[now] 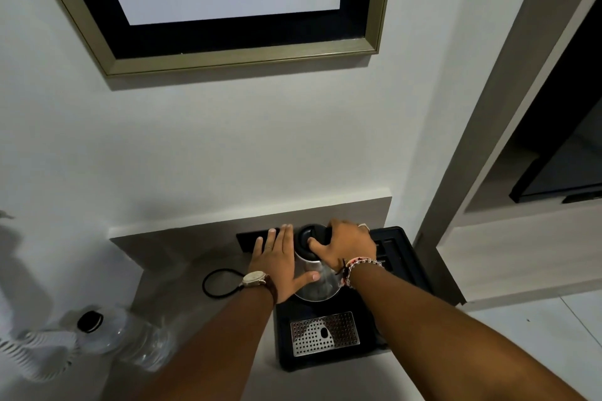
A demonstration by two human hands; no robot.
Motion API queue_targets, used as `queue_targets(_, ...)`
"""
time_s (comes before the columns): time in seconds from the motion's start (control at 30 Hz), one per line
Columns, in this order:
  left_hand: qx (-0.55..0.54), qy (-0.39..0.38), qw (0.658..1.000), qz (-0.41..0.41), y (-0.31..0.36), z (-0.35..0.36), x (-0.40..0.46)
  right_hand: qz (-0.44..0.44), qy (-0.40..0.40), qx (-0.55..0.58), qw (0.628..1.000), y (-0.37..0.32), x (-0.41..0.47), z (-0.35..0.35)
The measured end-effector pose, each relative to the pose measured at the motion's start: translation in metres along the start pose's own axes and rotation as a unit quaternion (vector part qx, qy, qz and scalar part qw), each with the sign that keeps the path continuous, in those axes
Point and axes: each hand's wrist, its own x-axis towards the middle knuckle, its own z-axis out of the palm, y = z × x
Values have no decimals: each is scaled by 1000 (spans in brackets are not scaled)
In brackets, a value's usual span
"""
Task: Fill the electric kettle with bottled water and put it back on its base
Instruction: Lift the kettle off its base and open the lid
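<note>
**Both hands on the kettle, bottle waiting**

The kettle [314, 273] stands on a black tray [404, 247] at the back of the worktop [182, 273], close to the wall. The right hand [347, 246] lies over its dark lid [309, 238], fingers [314, 242] curled on the top and the handle side, grasping the kettle; I judge this is either to press the lid or to lift the kettle. The left hand [277, 262] lies flat and open against the kettle's left side, thumb across the steel body, gripping nothing, seemingly just to steady it. Whether the kettle rests on its base I cannot tell; the hands hide that.

A capped bottle [110, 332] stands well apart at the near left, so filling looks not yet begun. A perforated metal drip plate [325, 334] sits in the tray's near part. A black cord [218, 283] loops on the worktop just left of the tray.

The worktop is a pale, narrow shelf. Above it hangs a gold-framed picture [228, 10]; a dark screen [560, 179] sits in an alcove to the right.
</note>
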Motion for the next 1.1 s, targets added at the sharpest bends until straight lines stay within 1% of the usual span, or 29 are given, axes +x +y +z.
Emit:
queue_targets(0.07,-3,-1,1000,-3,1,0,0,-8,-1,-6,1000,0,1,-1)
queue_targets(0.13,-5,-1,1000,-2,0,1,-1,-10,3,16,1000,2,1,-3)
queue_targets(0.23,-20,0,1000,1,-2,1,0,11,16,110,994,7,2,-10)
queue_targets(0.3,-27,-2,1000,3,-2,1,0,28,11,172,985,15,3,-13)
queue_targets(0.4,-33,-1,999,0,-3,1,1,51,12,264,963,29,2,-11)
queue_targets(0.5,-30,10,1000,1,-4,1,-1,90,31,362,927,38,-1,0)
queue_targets(0.57,-37,23,999,1,-6,4,-6,103,43,397,911,41,-2,8)
queue_targets(0.67,-51,47,998,-2,-11,13,-19,117,79,405,903,44,1,18)
queue_targets(0.77,-47,55,997,-25,-24,32,-39,127,98,368,916,48,8,28)
queue_targets(0.83,-45,44,996,-56,-34,49,-56,129,115,356,918,48,10,35)
queue_targets(0.9,-52,28,995,-79,-45,69,-73,138,132,363,912,47,13,39)
queue_targets(1.0,-62,-17,992,-107,-59,94,-100,156,149,376,901,45,16,44)
queue_targets(1.1,-59,-48,988,-132,-71,108,-122,148,161,393,893,36,14,36)
